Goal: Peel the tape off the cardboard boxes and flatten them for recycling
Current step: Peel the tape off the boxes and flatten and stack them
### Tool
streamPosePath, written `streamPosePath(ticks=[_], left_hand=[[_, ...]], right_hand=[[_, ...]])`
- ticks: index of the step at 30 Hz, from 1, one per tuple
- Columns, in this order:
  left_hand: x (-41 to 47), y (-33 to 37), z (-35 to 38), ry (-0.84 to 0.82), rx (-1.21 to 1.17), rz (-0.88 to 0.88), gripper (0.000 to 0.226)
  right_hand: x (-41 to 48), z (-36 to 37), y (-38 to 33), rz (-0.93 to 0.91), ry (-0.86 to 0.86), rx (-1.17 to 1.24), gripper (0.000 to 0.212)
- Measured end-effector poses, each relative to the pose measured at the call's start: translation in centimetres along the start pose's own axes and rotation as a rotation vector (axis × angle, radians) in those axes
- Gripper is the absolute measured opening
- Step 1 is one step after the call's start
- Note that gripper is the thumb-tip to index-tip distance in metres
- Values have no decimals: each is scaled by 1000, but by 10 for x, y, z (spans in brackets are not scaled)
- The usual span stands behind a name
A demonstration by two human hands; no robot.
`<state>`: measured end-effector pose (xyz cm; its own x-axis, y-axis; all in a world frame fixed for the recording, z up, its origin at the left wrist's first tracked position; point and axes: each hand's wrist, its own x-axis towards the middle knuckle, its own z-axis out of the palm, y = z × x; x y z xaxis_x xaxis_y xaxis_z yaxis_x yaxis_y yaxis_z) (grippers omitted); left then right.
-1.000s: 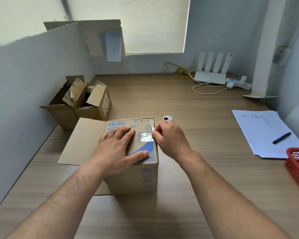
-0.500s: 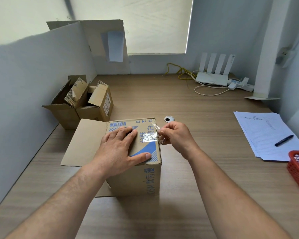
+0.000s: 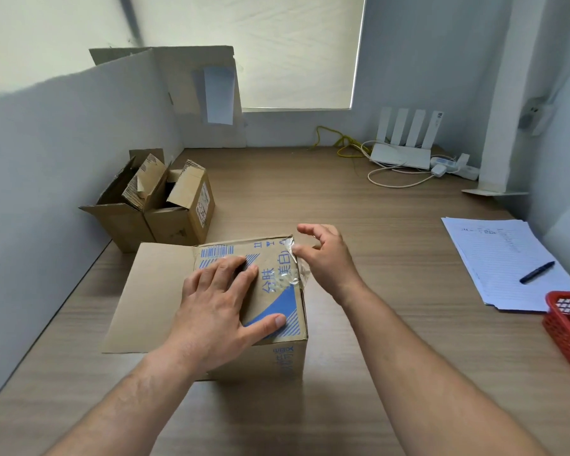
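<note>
Fingers of the right hand [image 3: 326, 258] have spread wide and let go a bit; a moment ago they pinched the tape [image 3: 293, 274]. Only the thumb touches its crumpled end now. Flat and open, the left hand [image 3: 224, 301] presses the box [image 3: 277, 324] at six o'clock. Two more boxes [image 3: 158, 205] wait at ten o'clock, so peeling has barely begun.

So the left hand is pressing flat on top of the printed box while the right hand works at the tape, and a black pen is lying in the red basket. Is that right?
Not quite. The head view shows the black pen lying on the stack of paper, not in the red basket. The rest holds: the left hand presses flat on the printed box while the right hand works at the tape.
</note>
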<state>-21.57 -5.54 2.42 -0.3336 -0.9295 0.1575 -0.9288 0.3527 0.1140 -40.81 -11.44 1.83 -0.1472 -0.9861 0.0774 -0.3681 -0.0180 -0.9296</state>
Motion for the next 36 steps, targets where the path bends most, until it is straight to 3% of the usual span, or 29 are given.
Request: streamPosePath(ticks=[3, 7, 12, 15, 21, 29, 36], left_hand=[[-9, -1, 5, 28, -35, 19, 105], [-17, 0, -6, -30, -61, -26, 137], [-11, 14, -18, -95, -2, -13, 142], [-22, 21, -15, -18, -5, 13, 149], [-53, 25, -8, 48, -6, 32, 135], [-61, 32, -11, 39, 0, 9, 132], [-50, 24, -10, 39, -26, 15, 130]], right_hand=[[-3, 3, -4, 37, -128, 133, 39], [-13, -13, -4, 51, -341, 318, 36], [-32, -26, 0, -2, -453, 385, 60], [-40, -35, 2, -31, -481, 414, 53], [-39, -55, 1, -55, -471, 330, 23], [-32, -44, -29, -151, -767, 193, 24], [-19, -44, -32, -59, -764, 229, 16]])
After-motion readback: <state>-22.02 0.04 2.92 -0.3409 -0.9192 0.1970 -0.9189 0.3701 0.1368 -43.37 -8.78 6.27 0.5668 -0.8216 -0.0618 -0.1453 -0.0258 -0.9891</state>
